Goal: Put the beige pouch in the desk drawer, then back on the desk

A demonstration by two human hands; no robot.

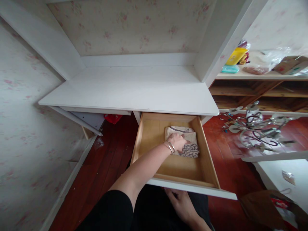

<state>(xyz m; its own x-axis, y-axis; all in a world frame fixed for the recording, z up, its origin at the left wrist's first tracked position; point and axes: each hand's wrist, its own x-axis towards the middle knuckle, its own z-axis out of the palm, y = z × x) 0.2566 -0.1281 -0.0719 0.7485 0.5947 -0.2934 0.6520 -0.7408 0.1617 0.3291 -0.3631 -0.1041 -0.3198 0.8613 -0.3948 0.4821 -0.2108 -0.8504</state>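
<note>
The left arm is stretched forward and to the right across the body, bare from the black sleeve point(113, 208) down, with bracelets point(170, 146) worn at the wrist. The left hand point(178, 141) is laid palm-down on a folded cloth point(184, 141), its fingers curled lightly over the fabric and kept close together; whether the cloth is gripped or only pressed cannot be told. The cloth, beige with a dark pattern, is found inside the open wooden drawer point(141, 141), toward its back right part, just beside the right wall. The drawer is pulled well out from under the white desk point(132, 89). The right hand point(183, 203) is held low beneath the drawer's white front, the fingers loosely spread and nothing seen in them; it is partly hidden by the drawer front. A dark red wooden floor point(106, 160) is seen below, and a chandelier point(257, 128) is lying on it to the right, well apart from the drawer.
</note>
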